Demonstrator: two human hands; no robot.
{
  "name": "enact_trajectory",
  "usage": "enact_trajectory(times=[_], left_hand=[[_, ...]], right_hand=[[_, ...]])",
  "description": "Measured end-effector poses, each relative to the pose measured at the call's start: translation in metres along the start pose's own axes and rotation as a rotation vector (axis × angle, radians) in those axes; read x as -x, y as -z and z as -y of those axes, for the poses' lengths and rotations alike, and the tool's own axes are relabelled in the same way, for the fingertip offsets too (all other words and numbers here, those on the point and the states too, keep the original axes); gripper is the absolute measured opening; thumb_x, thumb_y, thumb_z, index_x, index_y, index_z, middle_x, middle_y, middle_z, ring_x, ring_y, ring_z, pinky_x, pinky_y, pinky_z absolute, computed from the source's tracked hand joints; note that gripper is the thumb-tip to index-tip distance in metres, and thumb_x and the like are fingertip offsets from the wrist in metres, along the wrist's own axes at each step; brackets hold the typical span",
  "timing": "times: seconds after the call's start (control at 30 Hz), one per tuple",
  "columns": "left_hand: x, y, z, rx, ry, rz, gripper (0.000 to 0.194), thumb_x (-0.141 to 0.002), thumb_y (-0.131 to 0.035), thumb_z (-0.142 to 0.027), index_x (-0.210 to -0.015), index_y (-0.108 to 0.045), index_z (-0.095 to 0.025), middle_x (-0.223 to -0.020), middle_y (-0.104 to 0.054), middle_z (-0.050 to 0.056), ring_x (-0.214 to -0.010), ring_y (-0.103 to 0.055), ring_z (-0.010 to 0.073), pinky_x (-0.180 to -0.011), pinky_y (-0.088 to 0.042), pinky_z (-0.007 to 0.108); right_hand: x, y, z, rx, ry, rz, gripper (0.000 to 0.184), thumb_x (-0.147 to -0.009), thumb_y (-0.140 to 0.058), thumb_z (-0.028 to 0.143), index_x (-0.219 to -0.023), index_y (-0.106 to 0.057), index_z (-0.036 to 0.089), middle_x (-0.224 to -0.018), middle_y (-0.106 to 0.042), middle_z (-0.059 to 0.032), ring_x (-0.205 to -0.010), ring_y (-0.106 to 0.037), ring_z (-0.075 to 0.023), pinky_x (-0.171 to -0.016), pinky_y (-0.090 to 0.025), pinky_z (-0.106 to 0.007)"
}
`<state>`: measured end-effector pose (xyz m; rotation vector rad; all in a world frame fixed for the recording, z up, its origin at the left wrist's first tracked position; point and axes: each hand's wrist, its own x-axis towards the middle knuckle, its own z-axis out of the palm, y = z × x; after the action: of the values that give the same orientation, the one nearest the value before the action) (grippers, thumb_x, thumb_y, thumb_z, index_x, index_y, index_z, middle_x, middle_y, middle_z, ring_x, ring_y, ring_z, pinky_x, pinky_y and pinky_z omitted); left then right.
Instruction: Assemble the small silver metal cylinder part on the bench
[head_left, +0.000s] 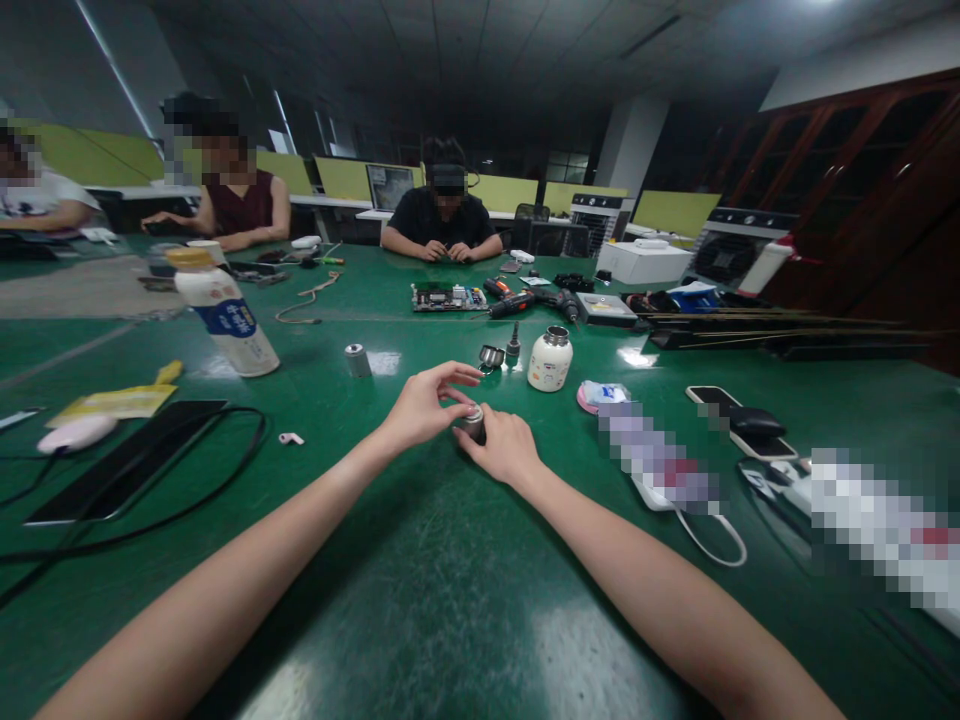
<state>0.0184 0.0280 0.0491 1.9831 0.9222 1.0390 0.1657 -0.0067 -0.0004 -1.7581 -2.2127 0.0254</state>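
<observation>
A small grey metal cylinder (472, 426) stands on the green table in front of me. My right hand (508, 445) is closed around its right side, so part of it is hidden. Over its top-left edge hovers my left hand (431, 405), thumb close to the rim and the other fingers stretched apart. I cannot tell whether the thumb touches it. Just beyond my hands are a dark, shiny ring-like metal part (491, 356) and an upright dark metal piece with a thin shaft (513, 345). A similar grey cylinder (358, 360) stands farther left.
A white lidless flask (550, 362) stands right of the metal parts. Left are a labelled bottle (229, 320), an earbud (291, 438) and a dark tablet (127, 460) with cable. Phones lie right. Beyond are a circuit board (448, 297), power drills (555, 301) and co-workers at the table.
</observation>
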Motion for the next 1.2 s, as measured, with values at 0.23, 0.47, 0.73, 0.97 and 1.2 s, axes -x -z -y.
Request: enact_trajectory(times=[0.23,0.47,0.73,0.97,1.2], left_hand=[[0.001,-0.003,0.004,-0.025,-0.053,0.042,0.045,-0.069,-0.073,-0.023,-0.111,-0.061,-0.016,-0.112,-0.067,0.011,-0.088,-0.069,0.0207,-0.083,-0.055,0.038],[0.003,0.0,0.0,-0.394,-0.042,-0.056,0.036,-0.071,-0.073,-0.031,-0.104,-0.065,-0.021,-0.08,-0.074,0.001,-0.084,-0.069,0.0236,-0.084,-0.048,0.037],[0.004,0.0,-0.006,-0.312,-0.06,-0.026,0.035,-0.074,-0.067,-0.025,-0.109,-0.06,-0.023,-0.079,-0.075,-0.001,-0.083,-0.071,0.0223,-0.081,-0.049,0.034],[-0.005,0.028,0.022,-0.275,0.003,-0.09,0.04,-0.072,-0.07,-0.03,-0.109,-0.057,-0.022,-0.078,-0.076,0.001,-0.085,-0.072,0.0237,-0.089,-0.048,0.039],[0.006,0.024,0.076,-0.186,0.096,-0.039,0.038,-0.075,-0.067,-0.038,-0.107,-0.059,-0.018,-0.084,-0.076,0.005,-0.086,-0.072,0.0226,-0.089,-0.05,0.039]], right_hand=[[-0.001,-0.001,-0.001,-0.034,0.007,0.012,0.041,-0.092,-0.043,0.052,-0.11,-0.053,0.016,-0.099,-0.07,-0.0106,-0.093,-0.066,-0.0243,-0.079,-0.043,-0.032],[-0.001,-0.002,0.0,-0.039,-0.007,-0.007,0.039,-0.092,-0.044,0.052,-0.105,-0.055,0.017,-0.094,-0.071,-0.0092,-0.09,-0.066,-0.024,-0.077,-0.043,-0.031],[0.0,-0.002,-0.001,-0.037,0.004,-0.014,0.042,-0.092,-0.042,0.054,-0.106,-0.054,0.017,-0.097,-0.07,-0.0097,-0.09,-0.066,-0.0246,-0.076,-0.044,-0.032],[0.0,-0.002,0.0,-0.015,-0.008,-0.033,0.04,-0.092,-0.042,0.055,-0.099,-0.055,0.018,-0.092,-0.07,-0.0093,-0.088,-0.067,-0.0239,-0.076,-0.043,-0.031],[0.0,-0.001,0.001,-0.016,-0.011,-0.037,0.043,-0.091,-0.041,0.056,-0.103,-0.055,0.018,-0.096,-0.07,-0.0098,-0.088,-0.067,-0.0244,-0.075,-0.044,-0.031]])
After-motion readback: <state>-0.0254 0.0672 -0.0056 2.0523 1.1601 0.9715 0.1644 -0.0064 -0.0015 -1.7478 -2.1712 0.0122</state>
